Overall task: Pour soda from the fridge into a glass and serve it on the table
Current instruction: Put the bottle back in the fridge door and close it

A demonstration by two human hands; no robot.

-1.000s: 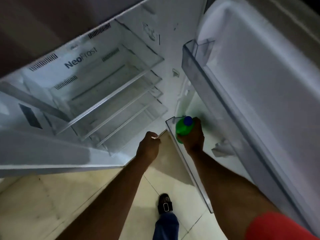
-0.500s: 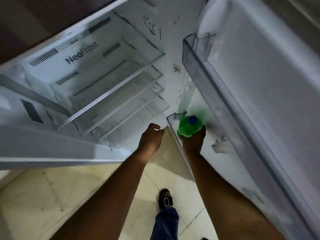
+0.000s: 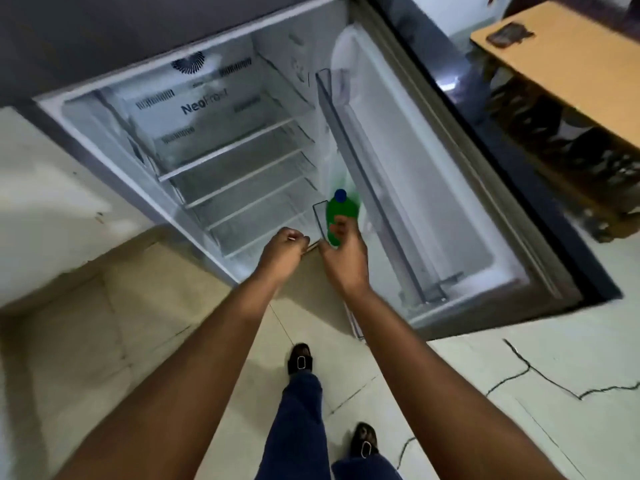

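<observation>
The fridge (image 3: 221, 140) stood open with its shelves bare, and everything else is placed here against it. Its door (image 3: 433, 188) swung out to the right, carrying a long upper rack and a small clear bin (image 3: 320, 220) low down at the hinge end. A wooden table (image 3: 568, 60) lay beyond the door, well apart from the fridge.

The step in hand appeared to be lifting the soda bottle (image 3: 341, 216) out of that small door bin. To do it well, the person would need to raise it straight up until its base cleared the bin's wall, keep it upright (shaken soda foams), and only then turn away, with the free hand ready to shut the door.

The right hand (image 3: 343, 258) was wrapped around the bottle's lower body, fingers showing across its front. The left hand (image 3: 282, 252) was clenched just in front of the fridge's lower edge, pinching something small that could not be made out.

The bottle was green plastic with a blue cap, capped and roughly upright, at the bin's mouth; motion blur hid any label and its fill level.
</observation>
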